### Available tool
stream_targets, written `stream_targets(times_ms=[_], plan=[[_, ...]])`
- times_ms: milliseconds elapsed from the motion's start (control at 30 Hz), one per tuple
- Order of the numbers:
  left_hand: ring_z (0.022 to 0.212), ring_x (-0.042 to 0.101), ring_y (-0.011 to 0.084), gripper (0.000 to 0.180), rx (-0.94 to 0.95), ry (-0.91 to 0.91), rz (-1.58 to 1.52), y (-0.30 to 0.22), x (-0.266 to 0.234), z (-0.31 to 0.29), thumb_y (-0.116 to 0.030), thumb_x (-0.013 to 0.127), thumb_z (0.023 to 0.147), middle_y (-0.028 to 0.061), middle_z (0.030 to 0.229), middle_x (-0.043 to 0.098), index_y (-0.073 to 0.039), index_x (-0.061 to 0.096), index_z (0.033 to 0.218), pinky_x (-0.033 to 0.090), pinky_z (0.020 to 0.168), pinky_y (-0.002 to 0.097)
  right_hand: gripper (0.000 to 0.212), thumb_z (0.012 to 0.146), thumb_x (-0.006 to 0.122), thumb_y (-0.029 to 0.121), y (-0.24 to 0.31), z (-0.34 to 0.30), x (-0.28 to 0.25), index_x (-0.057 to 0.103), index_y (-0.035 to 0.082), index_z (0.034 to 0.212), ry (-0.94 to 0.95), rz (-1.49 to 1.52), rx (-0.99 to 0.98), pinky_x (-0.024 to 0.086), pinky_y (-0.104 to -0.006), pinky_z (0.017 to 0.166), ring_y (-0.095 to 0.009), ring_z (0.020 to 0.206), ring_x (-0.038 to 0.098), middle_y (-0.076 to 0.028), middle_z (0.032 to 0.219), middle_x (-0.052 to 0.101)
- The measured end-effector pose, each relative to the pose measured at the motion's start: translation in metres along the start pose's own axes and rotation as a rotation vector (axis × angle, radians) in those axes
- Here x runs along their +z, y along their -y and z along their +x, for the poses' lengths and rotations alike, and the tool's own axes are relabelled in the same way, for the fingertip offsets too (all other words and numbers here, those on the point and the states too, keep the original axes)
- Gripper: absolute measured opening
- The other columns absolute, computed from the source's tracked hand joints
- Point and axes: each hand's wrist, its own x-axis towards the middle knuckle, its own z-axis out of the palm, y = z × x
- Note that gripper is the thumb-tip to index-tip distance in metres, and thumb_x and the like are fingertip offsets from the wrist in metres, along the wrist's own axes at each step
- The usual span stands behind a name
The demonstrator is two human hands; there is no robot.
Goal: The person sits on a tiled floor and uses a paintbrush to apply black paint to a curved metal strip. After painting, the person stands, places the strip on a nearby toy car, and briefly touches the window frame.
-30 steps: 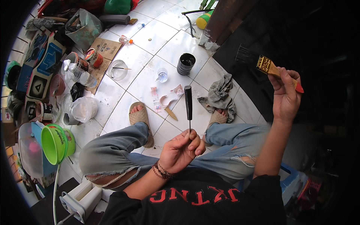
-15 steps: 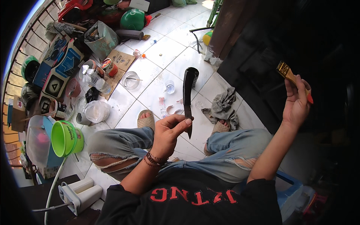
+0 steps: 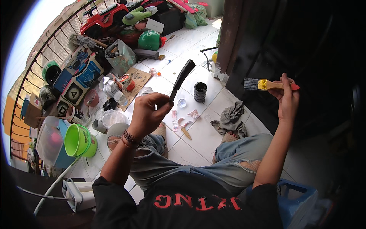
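Near the lower edge of the view we see our own lap: torn blue jeans [image 3: 179, 168] and a black shirt, with both forearms reaching up and away from us. Our left hand [image 3: 146, 114] is clenched around the thin end of a long black curved piece [image 3: 182, 78], which rises tilted toward the far right, its broad end uppermost. Our right hand [image 3: 286, 97] is raised well apart on the right, fingers pinching the wooden handle of a flat paintbrush [image 3: 263, 84]. The brush lies level, its dark bristles pointing left toward a dark door panel [image 3: 305, 42].

Below the hands lies a white tiled floor [image 3: 202, 133]. On it, between our knees, sit a crumpled grey rag [image 3: 230, 120] and, further off, a small black tin [image 3: 200, 91]. Just left of the tin we see a small clear cup [image 3: 182, 102], and nearer us some pale pink scraps [image 3: 185, 121].

Far left, along a railing, clutter piles up: a bright green bucket [image 3: 78, 140], printed cardboard boxes [image 3: 78, 82], a green ball [image 3: 149, 40] and a red toy car [image 3: 105, 19]. A blue plastic stool [image 3: 297, 198] shows at the near right.
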Motion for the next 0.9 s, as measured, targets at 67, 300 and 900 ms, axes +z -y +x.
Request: stream_targets(times_ms=[67, 300, 900], plan=[[0.062, 0.062, 0.0109, 0.012, 0.008, 0.034, 0.101, 0.007, -0.031, 0.018, -0.009, 0.066, 0.077, 0.0095, 0.072, 0.068, 0.001, 0.069, 0.083, 0.049, 0.060, 0.0250, 0.033, 0.089, 0.063, 0.034, -0.006, 0.002, -0.004, 0.056, 0.001, 0.089, 0.030, 0.022, 0.008, 0.059, -0.0305, 0.065, -0.017, 0.082, 0.064, -0.007, 0.086, 0.057], [0.066, 0.064, 0.0144, 0.018, -0.178, 0.161, 0.280, 0.107, -0.098, 0.068, -0.010, 0.070, 0.072, 0.0118, 0.074, 0.068, 0.003, 0.070, 0.085, 0.051, 0.068, 0.0269, 0.045, 0.090, 0.055, 0.047, -0.027, -0.008, 0.006, 0.057, 0.003, 0.079, 0.096, -0.394, -0.026, 0.054, -0.0289, 0.069, -0.017, 0.074, 0.065, -0.008, 0.077, 0.060], [0.059, 0.056, 0.0103, 0.015, -0.739, 0.017, -0.544, 0.360, 0.064, 0.033, -0.011, 0.069, 0.080, 0.0043, 0.069, 0.064, 0.001, 0.065, 0.088, 0.042, 0.056, 0.0236, 0.036, 0.099, 0.046, 0.030, -0.122, 0.015, 0.021, 0.052, 0.001, 0.077, 0.236, -0.718, 0.014, 0.050, -0.0362, 0.087, -0.014, 0.073, 0.059, -0.006, 0.073, 0.058]])
